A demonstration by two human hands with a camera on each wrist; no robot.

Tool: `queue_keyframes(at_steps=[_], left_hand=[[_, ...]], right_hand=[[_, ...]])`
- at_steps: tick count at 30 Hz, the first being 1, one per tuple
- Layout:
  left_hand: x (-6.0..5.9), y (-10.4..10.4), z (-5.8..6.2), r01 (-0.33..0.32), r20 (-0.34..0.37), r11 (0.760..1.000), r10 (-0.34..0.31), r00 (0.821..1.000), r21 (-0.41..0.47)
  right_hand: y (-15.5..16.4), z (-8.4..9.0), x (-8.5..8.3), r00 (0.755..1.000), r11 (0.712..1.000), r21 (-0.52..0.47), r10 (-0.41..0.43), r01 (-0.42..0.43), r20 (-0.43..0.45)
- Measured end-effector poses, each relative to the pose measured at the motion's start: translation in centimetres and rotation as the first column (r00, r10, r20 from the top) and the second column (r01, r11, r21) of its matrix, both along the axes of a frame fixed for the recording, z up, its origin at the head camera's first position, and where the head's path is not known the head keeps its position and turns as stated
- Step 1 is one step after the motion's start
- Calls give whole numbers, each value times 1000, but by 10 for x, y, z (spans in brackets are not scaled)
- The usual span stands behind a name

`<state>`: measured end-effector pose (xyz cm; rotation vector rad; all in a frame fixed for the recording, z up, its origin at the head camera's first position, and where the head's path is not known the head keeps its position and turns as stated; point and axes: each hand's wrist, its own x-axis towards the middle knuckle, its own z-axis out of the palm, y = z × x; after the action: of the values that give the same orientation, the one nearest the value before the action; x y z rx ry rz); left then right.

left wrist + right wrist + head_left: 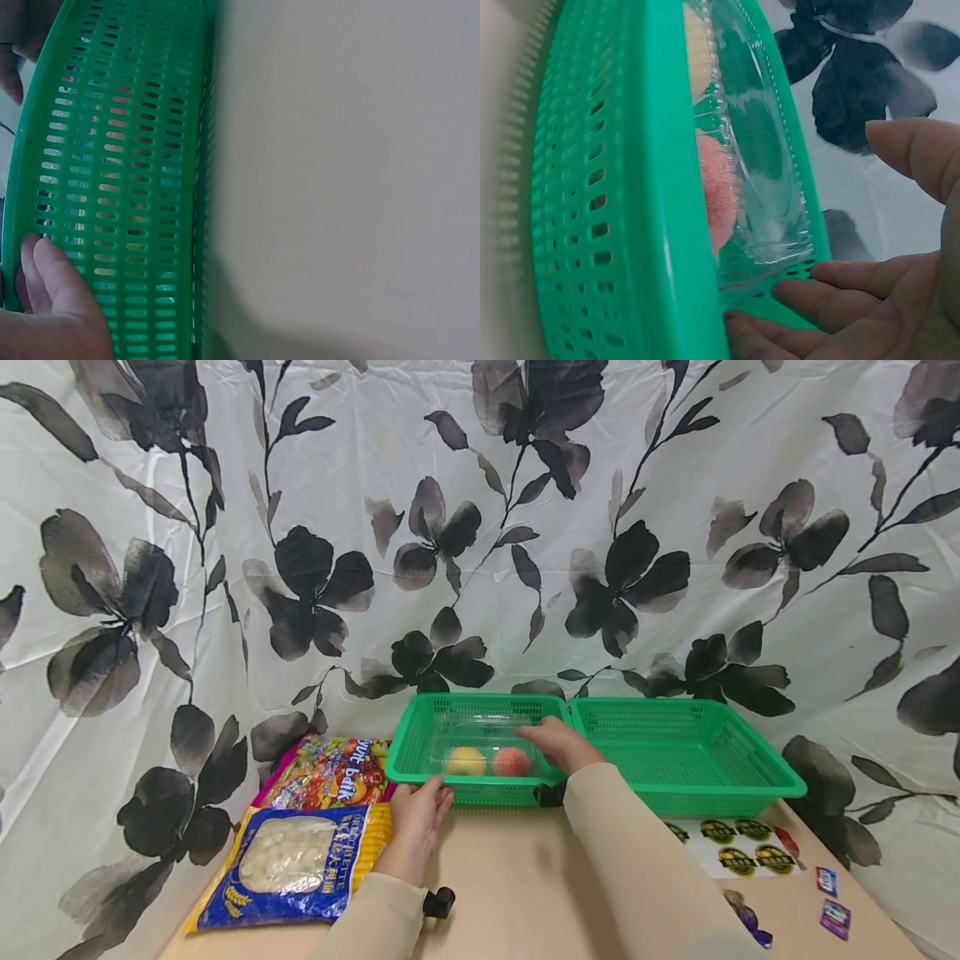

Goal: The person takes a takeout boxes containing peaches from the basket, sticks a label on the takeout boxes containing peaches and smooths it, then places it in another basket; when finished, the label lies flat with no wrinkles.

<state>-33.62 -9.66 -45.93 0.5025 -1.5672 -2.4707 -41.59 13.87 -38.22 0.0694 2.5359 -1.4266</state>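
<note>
A clear plastic container (472, 727) lies inside the left green basket (465, 791). A yellow round thing (465, 762) and a pinkish-red, rough-textured ball (718, 191) show at its front side; I cannot tell whether they are inside it. My left hand (420, 818) holds the basket's front rim near its left corner, fingers (64, 281) against the outer wall. Over the basket's right end is my right hand (558, 743), fingers (832, 304) extended beside the container's end and thumb raised, gripping nothing.
A second green basket (667, 764) stands at the right. Left lie a colourful candy bag (330, 772) and a blue-yellow pasta bag (292, 864). A sticker sheet (738, 847) and small wrapped sweets (834, 918) lie at right. Behind hangs a floral curtain (480, 568).
</note>
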Motion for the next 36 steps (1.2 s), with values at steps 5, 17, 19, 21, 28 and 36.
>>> queue_keyframes(at_steps=[5,17,19,21,28,36], left_hand=[[2,1,-3,-2,14,1000,2,1000,-5],[2,1,-7,9,-5,1000,-9,1000,-16],[1,2,-8,16,-8,1000,-16,1000,-16],[1,3,-8,23,-5,1000,-24,1000,-20],[0,3,-8,33,-6,999,-33,999,-15],[-4,0,-9,26,-16,1000,-26,1000,-13]], right_hand=[[-2,-10,-4,996,991,-127,-34,44,84],[-1,-31,-25,985,990,-69,-113,123,130],[1,-33,-28,984,994,-49,-93,102,153],[2,-35,-30,979,993,-58,-91,103,181],[5,-42,-33,976,989,-88,-97,116,196],[3,-40,-34,983,986,-105,-110,126,144]])
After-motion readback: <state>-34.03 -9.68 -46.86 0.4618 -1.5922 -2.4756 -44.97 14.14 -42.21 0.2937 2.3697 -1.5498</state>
